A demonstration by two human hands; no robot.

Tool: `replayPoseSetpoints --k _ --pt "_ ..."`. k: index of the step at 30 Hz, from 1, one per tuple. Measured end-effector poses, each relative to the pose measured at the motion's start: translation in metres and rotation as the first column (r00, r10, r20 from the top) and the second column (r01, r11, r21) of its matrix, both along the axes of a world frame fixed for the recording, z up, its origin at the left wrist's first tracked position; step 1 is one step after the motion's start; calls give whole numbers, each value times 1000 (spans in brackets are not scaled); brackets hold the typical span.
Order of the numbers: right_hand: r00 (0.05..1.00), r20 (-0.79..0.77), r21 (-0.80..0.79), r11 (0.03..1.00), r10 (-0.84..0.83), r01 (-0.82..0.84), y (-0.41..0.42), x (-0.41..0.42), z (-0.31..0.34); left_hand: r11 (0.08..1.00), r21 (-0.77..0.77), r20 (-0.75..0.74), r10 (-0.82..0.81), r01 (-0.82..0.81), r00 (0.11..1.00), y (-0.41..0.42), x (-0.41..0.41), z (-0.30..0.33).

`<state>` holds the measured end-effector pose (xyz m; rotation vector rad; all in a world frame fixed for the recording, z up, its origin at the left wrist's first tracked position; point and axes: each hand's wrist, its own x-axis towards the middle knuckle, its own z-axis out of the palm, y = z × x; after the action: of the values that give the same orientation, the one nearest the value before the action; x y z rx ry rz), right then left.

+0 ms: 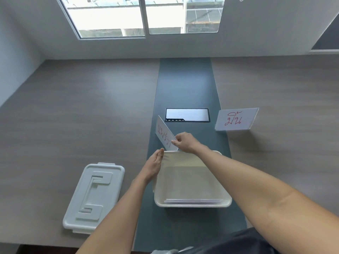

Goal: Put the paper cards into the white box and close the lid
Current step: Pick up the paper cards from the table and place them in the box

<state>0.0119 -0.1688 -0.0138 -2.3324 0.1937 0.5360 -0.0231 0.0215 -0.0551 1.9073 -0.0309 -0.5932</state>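
Right grip [184, 143] pinches card [165, 134] | left grip [155, 165] flat, apart, touching white box [192, 203]

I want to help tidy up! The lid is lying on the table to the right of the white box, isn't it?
Not quite. The head view shows the lid lying on the table to the left of the white box, not the right. It is off the box, flat on the table.

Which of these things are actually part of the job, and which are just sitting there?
Part of the job:
- white box
- lid
- card in the right hand, at
- card on the table
- cards already in the box
- left hand on the box

Just there:
- table hatch
- window
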Motion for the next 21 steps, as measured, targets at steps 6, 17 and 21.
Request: replayPoseSetpoints --k 6,17,21 --pt "990 60 -37 991 -129 131 0 2 -11 1000 -23 -23 -5 4 1000 -1 1 -2" --pt "920 251 25 952 -302 306 -88 -10 47 1000 11 47 10 -11 999 -23 4 6" --pt "909 292 128 955 -296 269 -118 -18 67 999 36 52 29 -31 998 -23 9 3"
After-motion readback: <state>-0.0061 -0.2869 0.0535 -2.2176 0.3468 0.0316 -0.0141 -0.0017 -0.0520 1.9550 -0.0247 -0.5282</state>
